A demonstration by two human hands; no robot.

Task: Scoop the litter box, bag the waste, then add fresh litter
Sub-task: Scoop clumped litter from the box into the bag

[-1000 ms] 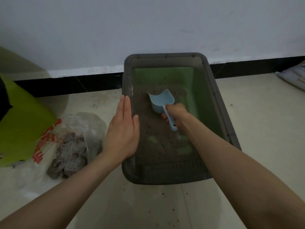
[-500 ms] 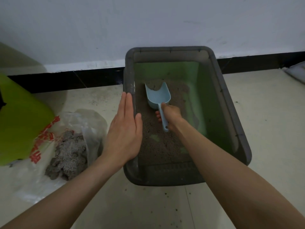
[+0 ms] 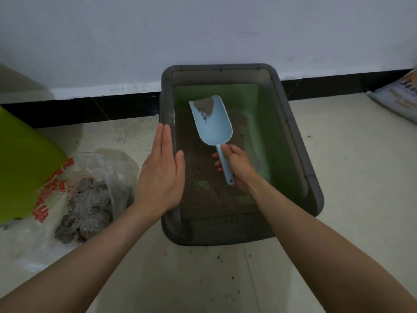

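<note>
A grey litter box (image 3: 300, 154) with a green inside stands on the floor against the wall, with brown litter (image 3: 203, 177) over its bottom. My right hand (image 3: 234, 164) grips the handle of a light blue scoop (image 3: 212, 125), raised above the litter with a little grey litter near its front tip. My left hand (image 3: 161, 172) lies flat, fingers straight, on the box's left rim. Left of the box a clear plastic bag (image 3: 94, 188) with red print lies open on the floor, holding grey clumps of waste (image 3: 84, 208).
A lime green container (image 3: 20, 168) stands at the far left beside the bag. A printed sack (image 3: 399, 96) lies on the floor at the far right by the wall. Loose litter grains dot the pale floor tiles (image 3: 225, 279) in front of the box.
The scoop has pushed toward the far end of the box, then lifted out of the litter with a small load at its tip. My left hand has stayed on the left rim.
</note>
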